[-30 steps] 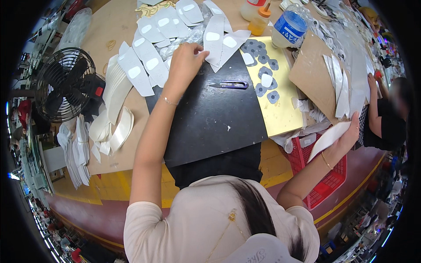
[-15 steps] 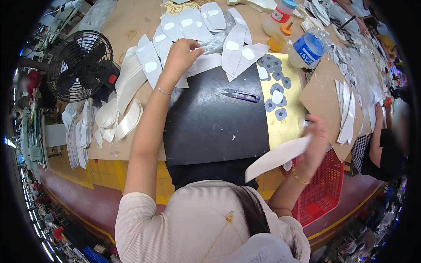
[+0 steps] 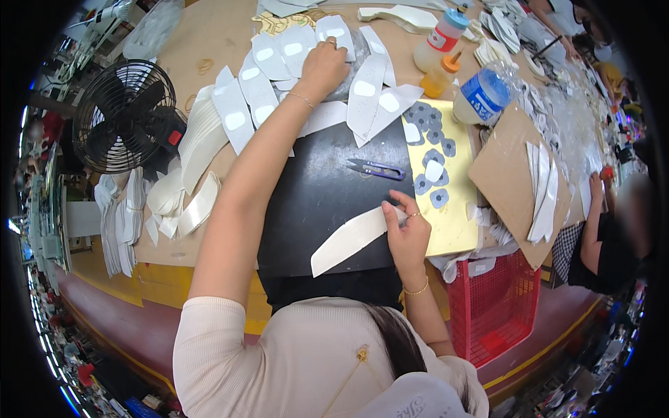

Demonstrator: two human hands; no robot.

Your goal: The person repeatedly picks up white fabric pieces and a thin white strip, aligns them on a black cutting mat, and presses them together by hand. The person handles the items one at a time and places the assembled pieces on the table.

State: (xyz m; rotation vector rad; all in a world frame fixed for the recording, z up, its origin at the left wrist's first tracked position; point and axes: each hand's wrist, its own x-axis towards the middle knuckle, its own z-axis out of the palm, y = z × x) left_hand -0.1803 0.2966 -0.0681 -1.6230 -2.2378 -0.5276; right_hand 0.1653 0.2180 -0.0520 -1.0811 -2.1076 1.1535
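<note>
Head view: our right hand [image 3: 408, 237] pinches a long white strip [image 3: 348, 238] over the black mat [image 3: 320, 195]; our left hand [image 3: 324, 67] presses on white cut pieces [image 3: 279, 56].

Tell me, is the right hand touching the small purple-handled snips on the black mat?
Apart. The head view shows the right hand pinching a long white strip, while the snips lie higher on the black mat with bare mat between them.

A flat black rectangular work mat [image 3: 327, 209] lay on the brown cardboard-covered table [image 3: 209, 42]; small purple-handled thread snips [image 3: 376, 169] rested on it, a round black wire-caged fan [image 3: 125, 115] stood left, and a red plastic mesh basket [image 3: 498, 306] sat right, seemingly below the edge.
</note>
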